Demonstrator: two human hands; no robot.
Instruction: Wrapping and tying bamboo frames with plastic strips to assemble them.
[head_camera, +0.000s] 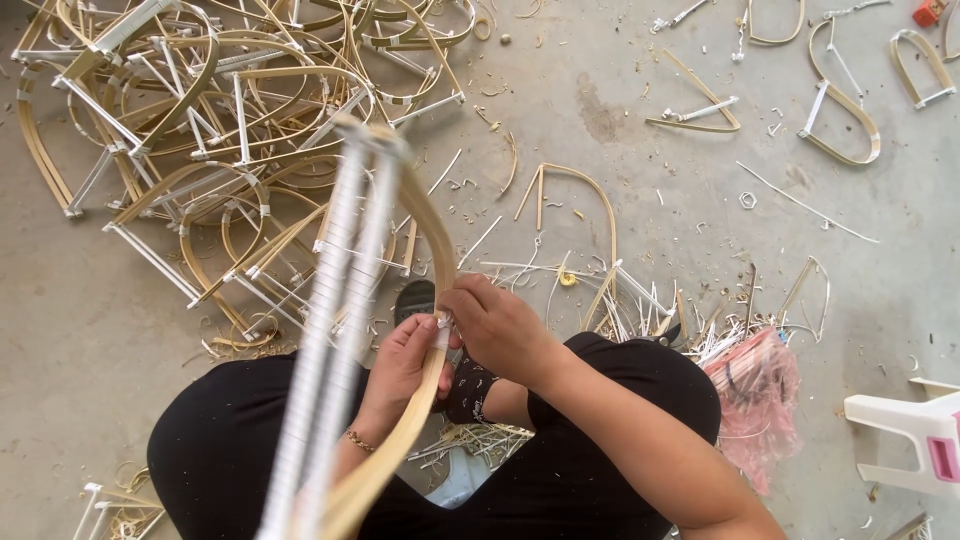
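Bamboo piece: I hold a long, bent, pale-yellow bamboo strip with a white plastic-wrapped crossbar (345, 330) upright over my lap, its top end blurred close to the camera.
Left hand: my left hand (400, 372) cups the curved strip from below, fingers (425, 335) curled around it and pressed against the wood.
Right hand: my right hand (500, 328) comes over from the other side; its fingers (455, 305) pinch at a small white binding (441, 335) on the strip, just where both hands meet.
Doing it well: I judge the wrap wants steady tension, so the left hand should keep the strip from twisting while the right pulls the white band snug and flat against the bamboo, with no slack loop left.
Finished heap: a big tangle of similar bent bamboo frames with white joints (210, 120) lies on the grey concrete floor (620, 110) ahead to my left.
Loose frames: a few single frames (840, 120) lie well apart, far right.
Package: a crumpled pink translucent plastic bag (758, 395) sits beside my right knee; I can make out no label on it.
Stool: a white plastic stool with a pink patch (915, 435) stands at the right edge.
Signs: none visible.
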